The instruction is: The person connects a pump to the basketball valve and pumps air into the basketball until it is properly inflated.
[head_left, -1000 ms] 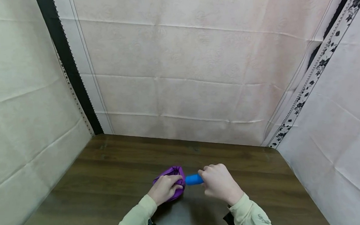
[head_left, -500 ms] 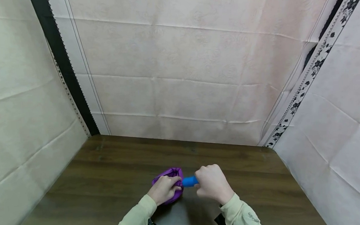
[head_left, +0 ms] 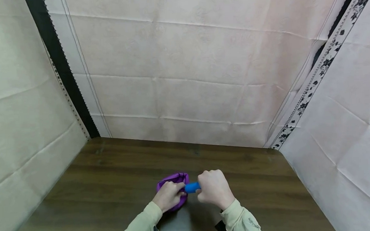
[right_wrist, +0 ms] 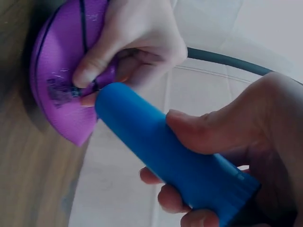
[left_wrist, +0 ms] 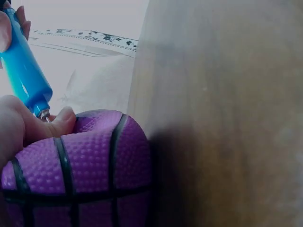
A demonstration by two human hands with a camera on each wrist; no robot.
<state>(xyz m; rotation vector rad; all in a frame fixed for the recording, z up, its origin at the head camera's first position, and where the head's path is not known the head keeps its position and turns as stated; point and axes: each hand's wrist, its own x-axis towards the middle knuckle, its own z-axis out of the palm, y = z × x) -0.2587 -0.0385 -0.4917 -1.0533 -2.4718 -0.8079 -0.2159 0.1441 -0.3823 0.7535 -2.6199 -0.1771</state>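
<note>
Gripping blue pump (right_wrist: pixel 147 137) in right hand (head_left: pixel 214 188) with fingers (right_wrist: pixel 171 198) curled round it; pinching dented purple ball (left_wrist: pixel 90 163) in left hand (head_left: pixel 168 196), on or just over wooden table (head_left: pixel 113 182); pointing metal needle (left_wrist: pixel 45 115) down right beside left thumb (right_wrist: pixel 90 71)

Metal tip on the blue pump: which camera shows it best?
The left wrist view: the metal tip shows there between the blue pump and the left hand, which grips the purple ball. The right wrist view shows the pump's body large, but no tip. In the head view, I can't make the tip out.
</note>
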